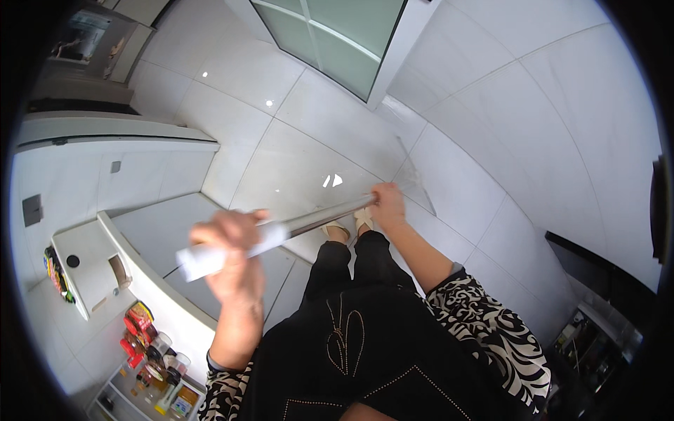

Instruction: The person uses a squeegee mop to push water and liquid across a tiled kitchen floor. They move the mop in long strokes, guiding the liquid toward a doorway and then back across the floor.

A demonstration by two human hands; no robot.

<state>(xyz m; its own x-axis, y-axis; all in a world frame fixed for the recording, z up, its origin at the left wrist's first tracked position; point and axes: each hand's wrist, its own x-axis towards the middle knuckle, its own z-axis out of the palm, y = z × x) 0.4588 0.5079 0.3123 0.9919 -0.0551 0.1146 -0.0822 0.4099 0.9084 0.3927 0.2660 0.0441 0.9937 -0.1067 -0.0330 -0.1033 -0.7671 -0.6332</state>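
A long metal pole (329, 216) with a white handle end (205, 262) slants across the view. My left hand (230, 237), slightly blurred, is closed around its white end. Farther along the shaft, my right hand (388, 204) grips the metal part. Past that hand, a thin, blurred, partly transparent head (417, 176) lies over the pale floor tiles (310, 142); its exact kind cannot be told. Below the pole are my feet in light slippers (363, 220).
A glazed door (337, 42) with a white frame stands ahead. On the left is a white counter (163, 284) with jars and bottles (158, 352) and a white box (92, 263). Tiled wall (537, 105) rises on the right, with a dark-edged unit (595, 268) at lower right.
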